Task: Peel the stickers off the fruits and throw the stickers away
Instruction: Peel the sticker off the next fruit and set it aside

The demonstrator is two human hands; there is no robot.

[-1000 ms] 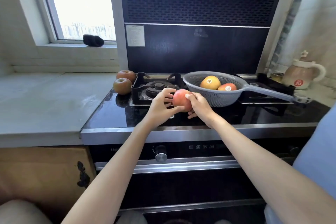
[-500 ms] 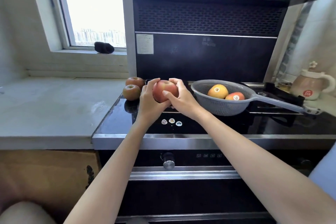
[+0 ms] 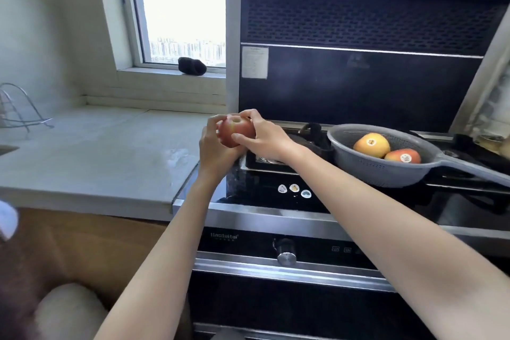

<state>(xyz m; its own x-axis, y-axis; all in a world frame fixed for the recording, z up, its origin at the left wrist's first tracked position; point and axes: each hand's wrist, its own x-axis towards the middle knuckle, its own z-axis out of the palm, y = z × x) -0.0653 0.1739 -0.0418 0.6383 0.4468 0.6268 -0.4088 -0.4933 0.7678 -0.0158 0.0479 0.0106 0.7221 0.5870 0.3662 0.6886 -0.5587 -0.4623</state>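
A red apple (image 3: 236,130) is held up over the left end of the black stove top (image 3: 262,185), stem dimple upward. My left hand (image 3: 214,149) grips it from the left and below. My right hand (image 3: 265,135) grips it from the right, fingers curled over the top and thumb on its front. Three peeled stickers (image 3: 294,190) lie stuck on the stove's front strip. In the grey colander (image 3: 380,171) sit a yellow-orange fruit (image 3: 371,145) and a red fruit (image 3: 403,157), each with a sticker showing.
The colander's long handle (image 3: 474,171) reaches right across the burner grates. A pale stone counter (image 3: 96,152) lies left of the stove, with a wire rack (image 3: 16,107) at its far left. A dark object (image 3: 191,66) rests on the window sill. A knob (image 3: 286,252) sticks out below.
Both hands carried the apple leftward and up from beside the colander to the stove's left end. The two brown apples at the back left are now hidden behind the hands.
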